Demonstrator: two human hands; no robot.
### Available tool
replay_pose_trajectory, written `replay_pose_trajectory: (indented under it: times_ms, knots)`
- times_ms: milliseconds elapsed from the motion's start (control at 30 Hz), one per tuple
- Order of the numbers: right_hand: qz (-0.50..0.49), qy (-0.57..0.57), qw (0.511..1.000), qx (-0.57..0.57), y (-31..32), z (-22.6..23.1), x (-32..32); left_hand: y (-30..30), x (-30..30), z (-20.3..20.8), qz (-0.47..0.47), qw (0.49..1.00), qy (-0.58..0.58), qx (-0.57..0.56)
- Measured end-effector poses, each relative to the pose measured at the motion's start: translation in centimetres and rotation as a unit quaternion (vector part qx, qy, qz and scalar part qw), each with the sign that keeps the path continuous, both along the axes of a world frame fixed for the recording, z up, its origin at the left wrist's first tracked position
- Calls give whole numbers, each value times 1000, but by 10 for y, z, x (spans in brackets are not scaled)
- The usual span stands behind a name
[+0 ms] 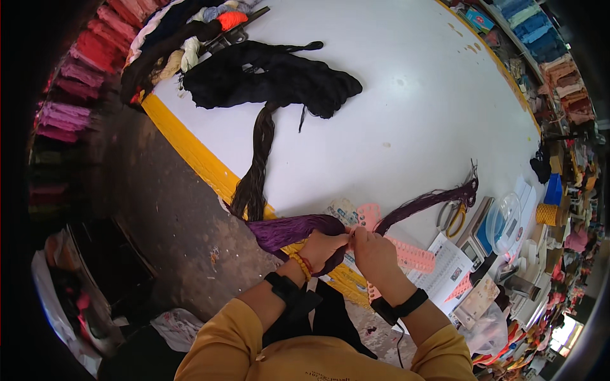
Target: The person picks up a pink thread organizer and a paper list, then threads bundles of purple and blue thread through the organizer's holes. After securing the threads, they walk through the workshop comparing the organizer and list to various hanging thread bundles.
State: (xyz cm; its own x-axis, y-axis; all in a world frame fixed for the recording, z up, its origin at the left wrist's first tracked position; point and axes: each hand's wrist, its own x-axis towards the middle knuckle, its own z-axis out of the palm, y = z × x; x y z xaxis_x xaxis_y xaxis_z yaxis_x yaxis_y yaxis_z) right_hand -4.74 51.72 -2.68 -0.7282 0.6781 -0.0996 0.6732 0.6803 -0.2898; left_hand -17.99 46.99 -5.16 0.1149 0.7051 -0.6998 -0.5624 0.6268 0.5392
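Note:
At the table's near edge, my left hand (323,247) is closed on a purple thread hank (273,233), which hangs over the edge. My right hand (375,255) pinches close against its fingertips; what is between the fingers is too small to make out, though it seems to be thread. A dark purple bundle of threads (435,198) stretches from beside my right hand to the right, ending in loose strands. Under and beside my hands lie pink cards with punched holes (413,255). Left of them, a dark brown hank (259,162) runs down to the edge.
Black yarn (273,79) lies across the far left of the white table (406,120), near an orange skein (232,20). To the right are scissors (456,220), printed sheets (441,263) and a clear plastic lid (503,223). Coloured hanks (95,47) hang along the left.

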Motion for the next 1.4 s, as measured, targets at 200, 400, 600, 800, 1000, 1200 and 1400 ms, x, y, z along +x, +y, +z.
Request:
replay_pose_trajectory:
  times_ms: [200,400,600,800,1000,1200,1400]
  knots:
    - [29,-36,999,-11,3,6,0,1,-7,15,-64,997,46,24]
    - [47,-54,997,-11,2,10,0,-6,-4,0,-66,994,61,55]
    - [8,-10,1000,-8,0,10,-2,-9,-3,-14,-77,994,53,64]
    - [-50,40,991,-114,10,11,-3,-2,-3,4,-2,999,32,25]
    - [-121,63,979,-154,15,12,-6,-3,-3,-5,5,998,18,56]
    - [-98,56,988,-106,13,6,-8,-4,4,-7,7,995,57,76]
    - [-192,119,950,-213,22,16,-8,-1,3,-1,-7,996,41,78]
